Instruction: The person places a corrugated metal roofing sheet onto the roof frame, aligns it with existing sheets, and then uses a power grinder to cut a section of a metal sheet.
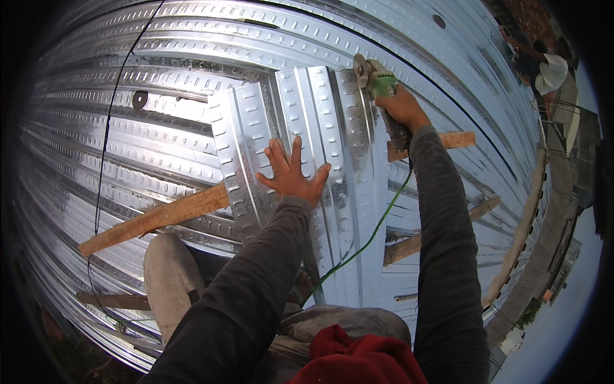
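A ribbed metal decking sheet (291,109) lies in front of me, its ridges pointing away, raised on wooden planks. My left hand (291,171) presses flat on it with the fingers spread. At the sheet's far right corner, my right hand (403,107) grips a green angle grinder (382,83). The grinder's disc (362,70) stands upright beside the sheet's far edge; whether it touches the metal I cannot tell. A green cord (380,224) runs from the grinder back across the sheet toward my knees.
Wooden planks (160,217) stick out left and right under the sheet. Ribbed decking (173,141) spreads all around. A black cable (109,121) crosses it at the left. A loose disc (140,100) lies there. Another person (551,72) is at the far right, near the deck's edge (518,237).
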A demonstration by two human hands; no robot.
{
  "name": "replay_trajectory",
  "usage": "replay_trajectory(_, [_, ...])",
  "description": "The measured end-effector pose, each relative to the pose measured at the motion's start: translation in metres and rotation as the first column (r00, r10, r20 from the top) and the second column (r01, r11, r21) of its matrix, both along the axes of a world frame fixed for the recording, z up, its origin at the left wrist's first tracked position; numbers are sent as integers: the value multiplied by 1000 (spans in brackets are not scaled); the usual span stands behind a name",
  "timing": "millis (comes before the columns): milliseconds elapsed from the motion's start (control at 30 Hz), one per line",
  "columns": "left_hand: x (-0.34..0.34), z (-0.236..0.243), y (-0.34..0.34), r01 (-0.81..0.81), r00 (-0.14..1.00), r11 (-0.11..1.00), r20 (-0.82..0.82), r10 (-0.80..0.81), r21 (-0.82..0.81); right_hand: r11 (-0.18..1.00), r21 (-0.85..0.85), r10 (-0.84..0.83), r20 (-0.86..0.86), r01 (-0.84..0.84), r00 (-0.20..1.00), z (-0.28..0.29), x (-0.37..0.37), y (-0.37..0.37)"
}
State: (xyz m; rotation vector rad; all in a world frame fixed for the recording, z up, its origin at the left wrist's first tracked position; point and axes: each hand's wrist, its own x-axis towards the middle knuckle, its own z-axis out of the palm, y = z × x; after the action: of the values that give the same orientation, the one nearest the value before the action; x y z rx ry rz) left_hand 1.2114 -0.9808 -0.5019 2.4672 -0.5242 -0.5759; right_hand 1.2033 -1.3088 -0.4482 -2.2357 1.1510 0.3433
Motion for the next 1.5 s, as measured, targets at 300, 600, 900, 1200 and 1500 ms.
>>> replay_trajectory(300, [0, -1, 0, -7, 1000, 1000, 21, 7, -3, 999, 44, -29, 38, 28, 999, 7, -19, 10])
replay_trajectory(600, [0, -4, 2, 1, 1000, 999, 22, 0, -34, 1000, 19, -20, 58, 19, 998, 5, -22, 13])
replay_trajectory(900, [0, -3, 2, 2, 1000, 1000, 27, -2, -31, 999, 27, -28, 30, 28, 999, 3, -28, 14])
replay_trajectory(1200, [0, -8, 3, -7, 1000, 999, 20, 8, -48, 996, 69, -59, 19, 57, 998, 6, -36, 20])
replay_trajectory(1500, [-1, -7, 3, 0, 999, 999, 34, 2, -39, 998, 36, -48, 9, 47, 999, 11, -39, 27])
